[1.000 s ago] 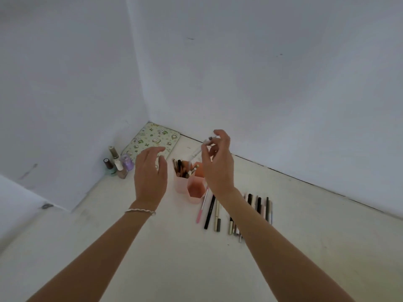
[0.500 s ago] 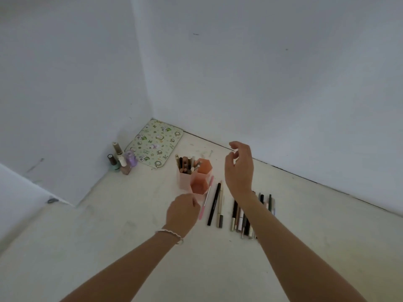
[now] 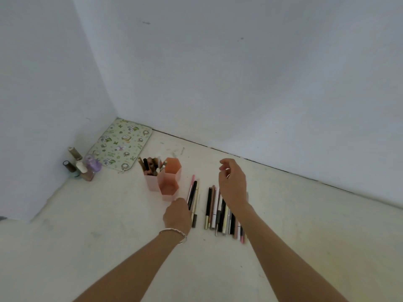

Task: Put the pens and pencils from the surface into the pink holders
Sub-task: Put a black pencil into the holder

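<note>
Beside the hexagonal pink holders [image 3: 165,182], the left hand [image 3: 177,215] pinches a slim black pen [image 3: 192,194]; right hand's [image 3: 233,184] grip loosely curled.

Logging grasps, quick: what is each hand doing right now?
Left hand: down at the near end of the black pen; grip cannot be told.
Right hand: raised over the pen row, fingers loosely curled, apparently empty.

We record three joined holders [image 3: 165,182] on the tabletop [image 3: 109,236], the rear-left one holding pens [image 3: 152,165]. Right of them: three pens [image 3: 193,197], then a longer row of pens [image 3: 220,212]. Behind-left, in the corner: a patterned mat [image 3: 121,144]; left of it, small bottles [image 3: 80,166].
</note>
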